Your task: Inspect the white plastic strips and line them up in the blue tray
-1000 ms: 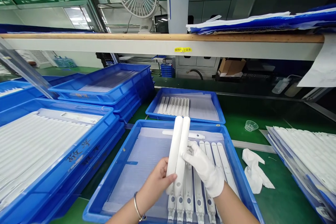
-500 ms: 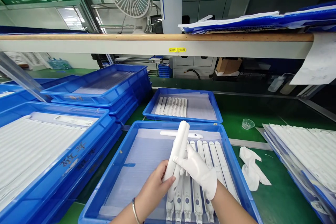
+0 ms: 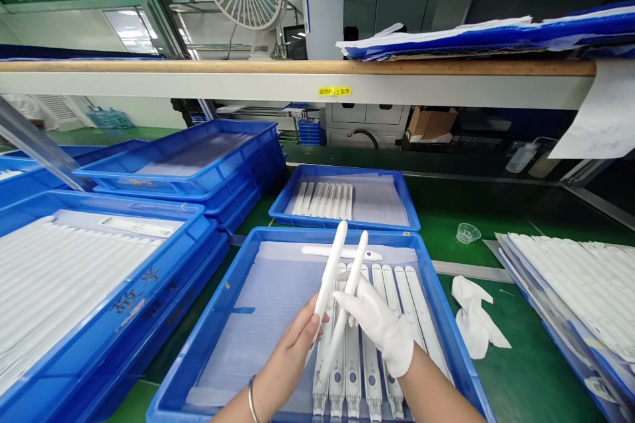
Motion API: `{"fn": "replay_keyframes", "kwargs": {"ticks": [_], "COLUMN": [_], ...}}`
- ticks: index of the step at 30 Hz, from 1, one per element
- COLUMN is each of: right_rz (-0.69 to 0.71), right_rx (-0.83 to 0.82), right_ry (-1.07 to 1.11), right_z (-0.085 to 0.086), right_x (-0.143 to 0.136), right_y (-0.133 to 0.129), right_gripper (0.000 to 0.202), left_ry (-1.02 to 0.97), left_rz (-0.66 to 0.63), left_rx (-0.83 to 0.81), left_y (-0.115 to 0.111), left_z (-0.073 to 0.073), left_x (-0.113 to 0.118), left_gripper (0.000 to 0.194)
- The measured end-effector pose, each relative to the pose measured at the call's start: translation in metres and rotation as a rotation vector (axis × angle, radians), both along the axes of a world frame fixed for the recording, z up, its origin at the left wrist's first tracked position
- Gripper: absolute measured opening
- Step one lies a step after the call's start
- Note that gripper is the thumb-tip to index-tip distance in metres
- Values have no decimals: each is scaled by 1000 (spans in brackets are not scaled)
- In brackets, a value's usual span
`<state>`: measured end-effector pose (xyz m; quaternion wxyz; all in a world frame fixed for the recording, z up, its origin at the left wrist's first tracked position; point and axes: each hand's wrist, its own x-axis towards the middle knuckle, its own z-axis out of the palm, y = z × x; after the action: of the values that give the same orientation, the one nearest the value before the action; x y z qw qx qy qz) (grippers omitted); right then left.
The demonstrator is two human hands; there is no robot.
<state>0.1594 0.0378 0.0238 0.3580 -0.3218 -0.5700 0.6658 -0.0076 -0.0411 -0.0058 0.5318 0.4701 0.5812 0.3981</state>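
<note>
Two slim white pieces tilt upright above the near blue tray [image 3: 288, 236], one per hand. The bare left hand [image 3: 301, 330] pinches the left piece [image 3: 331, 264] between thumb and fingers, low on its length. The white-gloved right hand [image 3: 380, 324] grips the right piece [image 3: 355, 271], thumb on its left side. Whether the pieces touch low down, I cannot tell. Beneath the hands, long white parts [image 3: 371, 363] line the tray's right half; another white piece [image 3: 315, 250] lies crosswise at its far end. Just beyond sits a far blue tray [image 3: 374, 201] with a short row of parts at its left. On the green table to the right lie a crumpled white cloth [image 3: 473, 324] and, farther, a clear cup [image 3: 467, 232].
</note>
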Motion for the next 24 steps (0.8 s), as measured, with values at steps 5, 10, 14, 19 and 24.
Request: {"fn": "replay_keyframes", "kwargs": {"ticks": [5,10,14,19,24], "right_rz": [33,39,29,33,78], "right_rx": [-14,-8,-19,-65,-208], "right_ry": [-32,-30,-63,-26,90], "right_z": [-7,-12,-10,-5,-8], "right_x": [0,0,0,2,4], "right_y": [-1,1,2,3,4], "right_gripper": [30,32,32,28,29], "left_ry": [-27,29,75,93,-125], "left_rz": [-73,-108,-150,-208,-243], "left_rx": [50,74,97,117,-43], "left_y": [-1,-2,-2,0,-3], "left_z": [0,0,-1,1,14], "left_x": [5,7,6,5,6], "left_gripper": [52,52,53,57,63]}}
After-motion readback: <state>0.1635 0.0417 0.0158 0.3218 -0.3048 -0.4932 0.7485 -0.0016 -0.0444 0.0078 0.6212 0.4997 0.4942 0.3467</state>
